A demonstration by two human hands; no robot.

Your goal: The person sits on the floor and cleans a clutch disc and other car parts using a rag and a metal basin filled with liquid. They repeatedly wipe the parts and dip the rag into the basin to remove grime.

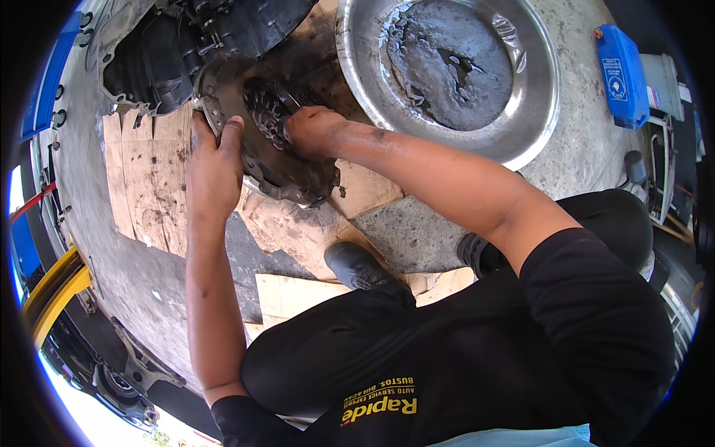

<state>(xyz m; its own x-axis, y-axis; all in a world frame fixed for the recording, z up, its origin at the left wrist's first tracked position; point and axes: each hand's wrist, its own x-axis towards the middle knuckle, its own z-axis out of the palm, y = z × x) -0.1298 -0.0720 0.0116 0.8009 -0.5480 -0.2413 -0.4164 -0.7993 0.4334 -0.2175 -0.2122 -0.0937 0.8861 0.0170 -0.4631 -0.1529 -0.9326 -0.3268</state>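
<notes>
A round, greasy clutch assembly [287, 175] lies tilted on cardboard on the concrete floor. My left hand [214, 160] grips its left rim, fingers curled over the edge. My right hand [313, 130] is closed and pressed into the toothed centre of the assembly; what it holds there is hidden. Just behind the clutch sits a black transmission housing [160, 56].
A wide metal basin [525, 112] with dark oily sludge stands at the back right. A blue plastic container [620, 74] is at far right. Flattened cardboard [145, 186] covers the floor. My black shoe [357, 268] and knees fill the lower middle. A yellow lift arm [48, 298] is at left.
</notes>
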